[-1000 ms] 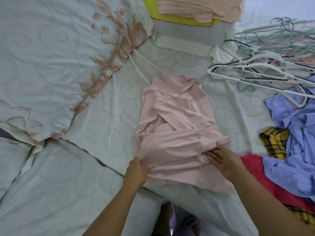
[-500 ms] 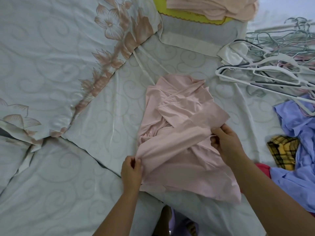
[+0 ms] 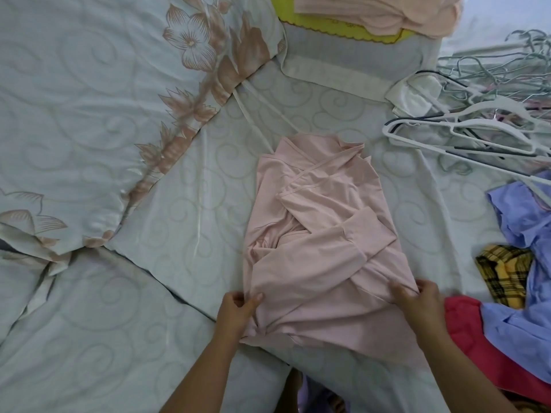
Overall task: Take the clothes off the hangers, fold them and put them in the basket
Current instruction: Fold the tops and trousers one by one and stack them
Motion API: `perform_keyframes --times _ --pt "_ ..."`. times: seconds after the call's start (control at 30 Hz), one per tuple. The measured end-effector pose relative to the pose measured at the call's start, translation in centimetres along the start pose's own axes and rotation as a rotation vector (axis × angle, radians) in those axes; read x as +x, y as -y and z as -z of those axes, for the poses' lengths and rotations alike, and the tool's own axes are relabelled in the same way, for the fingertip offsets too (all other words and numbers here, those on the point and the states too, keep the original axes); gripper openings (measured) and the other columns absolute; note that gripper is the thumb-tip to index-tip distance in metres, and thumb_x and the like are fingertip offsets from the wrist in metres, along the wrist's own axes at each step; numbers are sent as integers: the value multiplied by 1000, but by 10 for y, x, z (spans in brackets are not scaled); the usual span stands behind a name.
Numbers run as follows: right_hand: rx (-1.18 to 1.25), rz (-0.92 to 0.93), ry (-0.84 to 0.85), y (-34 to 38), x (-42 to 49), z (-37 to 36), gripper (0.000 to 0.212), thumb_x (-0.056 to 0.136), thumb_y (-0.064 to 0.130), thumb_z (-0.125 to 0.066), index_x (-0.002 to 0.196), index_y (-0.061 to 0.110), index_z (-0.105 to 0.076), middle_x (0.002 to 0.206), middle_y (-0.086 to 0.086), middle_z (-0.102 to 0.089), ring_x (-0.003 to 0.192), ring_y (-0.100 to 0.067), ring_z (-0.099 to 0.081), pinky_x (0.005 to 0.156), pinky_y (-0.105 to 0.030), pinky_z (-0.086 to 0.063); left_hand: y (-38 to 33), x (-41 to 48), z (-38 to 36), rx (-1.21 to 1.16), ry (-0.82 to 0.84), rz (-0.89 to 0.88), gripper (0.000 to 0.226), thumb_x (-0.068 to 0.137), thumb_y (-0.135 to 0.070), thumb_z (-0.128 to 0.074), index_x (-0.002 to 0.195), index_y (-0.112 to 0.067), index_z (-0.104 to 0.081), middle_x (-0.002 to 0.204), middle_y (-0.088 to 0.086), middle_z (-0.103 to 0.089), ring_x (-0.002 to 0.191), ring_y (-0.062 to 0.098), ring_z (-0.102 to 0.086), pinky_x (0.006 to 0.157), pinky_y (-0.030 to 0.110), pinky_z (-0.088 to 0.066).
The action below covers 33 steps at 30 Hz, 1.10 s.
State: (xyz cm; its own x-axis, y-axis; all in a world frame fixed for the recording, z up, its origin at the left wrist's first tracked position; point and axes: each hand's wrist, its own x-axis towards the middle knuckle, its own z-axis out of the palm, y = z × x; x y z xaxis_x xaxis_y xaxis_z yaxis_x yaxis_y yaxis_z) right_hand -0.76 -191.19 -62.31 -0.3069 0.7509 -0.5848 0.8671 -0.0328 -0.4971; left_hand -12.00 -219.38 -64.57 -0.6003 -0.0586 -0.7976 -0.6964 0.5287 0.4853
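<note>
A pale pink top (image 3: pixel 319 231) lies flat on the bed in the middle, its sleeves crossed over its body. My left hand (image 3: pixel 237 308) pinches its lower left edge. My right hand (image 3: pixel 419 299) grips its lower right edge. The basket (image 3: pixel 354 47) stands at the top, grey-white with a yellow rim, and folded peach clothes (image 3: pixel 378 13) sit in it. Empty white and grey hangers (image 3: pixel 480 120) are piled at the upper right.
A floral quilt (image 3: pixel 104 99) covers the left of the bed. Loose clothes are heaped at the right: a lilac shirt (image 3: pixel 524 222), a yellow plaid piece (image 3: pixel 504 271) and a red garment (image 3: pixel 471 332). The near bed edge runs below my arms.
Half a second ago both hands held a fold of the pink top lifted; now it lies laid down and the hands are lower, at its near corners.
</note>
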Motion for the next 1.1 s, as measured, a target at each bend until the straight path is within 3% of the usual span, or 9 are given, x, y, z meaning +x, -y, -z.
perform_keyframes --times 0.13,0.3,0.53,0.6,0.7,0.83,0.9,1.0,1.1 --pt "195 -140 179 -13 -9 8 39 85 29 -67 106 -2 -54 95 -13 -58 76 -21 -51 58 -30 -36 1 -5 1 -15 66 -6 47 81 -32 -72 115 -3 -58 104 7 -62 96 24 -59 83 32 -48" --pt "187 -119 323 -10 -8 19 37 83 35 -68 106 7 -60 94 -7 -64 84 -24 -59 70 -35 -47 1 -14 6 -54 67 -94 38 87 -26 -65 117 -6 -54 113 8 -61 101 23 -58 84 33 -48" --pt "165 -106 388 -33 -27 31 27 87 15 -65 104 -4 -61 80 -6 -62 72 -19 -57 60 -28 -45 18 -33 8 -88 119 -69 34 85 -16 -66 114 1 -60 95 7 -68 86 20 -63 68 24 -49" --pt "190 -120 394 -38 -34 38 19 87 14 -64 99 -1 -62 79 -7 -63 72 -21 -57 62 -30 -46 22 -46 14 -121 157 -40 39 83 -22 -70 114 -1 -60 91 4 -68 84 18 -64 66 22 -49" --pt "245 -166 468 -43 -47 48 19 85 14 -66 95 -2 -66 83 -13 -70 80 -29 -63 73 -38 -49 31 -65 27 -239 255 -40 72 57 -46 -85 113 -8 -61 101 7 -72 95 22 -68 74 25 -54" --pt "508 -260 554 -20 -54 58 12 91 10 -56 93 0 -63 73 -12 -70 69 -26 -65 59 -32 -53 10 -81 37 -514 328 -8 19 89 -12 -55 106 -4 -62 92 10 -73 80 21 -71 65 29 -59" --pt "675 -325 582 6 -45 62 10 92 13 -54 90 5 -60 57 -7 -67 48 -16 -63 41 -22 -50 -22 -79 37 -571 326 -19 19 89 -6 -50 89 -3 -69 80 10 -74 66 18 -71 51 26 -56" --pt "849 -354 561 48 -18 63 22 64 13 -79 82 10 -66 53 -2 -62 38 -7 -54 35 -12 -40 -79 -60 37 -635 327 -37 40 92 -8 -44 67 -3 -74 68 9 -72 56 14 -68 45 21 -53" --pt "1015 -341 559 98 15 60 37 44 8 -89 70 11 -63 51 0 -58 39 -6 -53 34 -11 -38 -137 -24 36 -719 276 -3 27 97 -13 -42 83 -6 -64 63 5 -71 53 10 -67 46 19 -53"
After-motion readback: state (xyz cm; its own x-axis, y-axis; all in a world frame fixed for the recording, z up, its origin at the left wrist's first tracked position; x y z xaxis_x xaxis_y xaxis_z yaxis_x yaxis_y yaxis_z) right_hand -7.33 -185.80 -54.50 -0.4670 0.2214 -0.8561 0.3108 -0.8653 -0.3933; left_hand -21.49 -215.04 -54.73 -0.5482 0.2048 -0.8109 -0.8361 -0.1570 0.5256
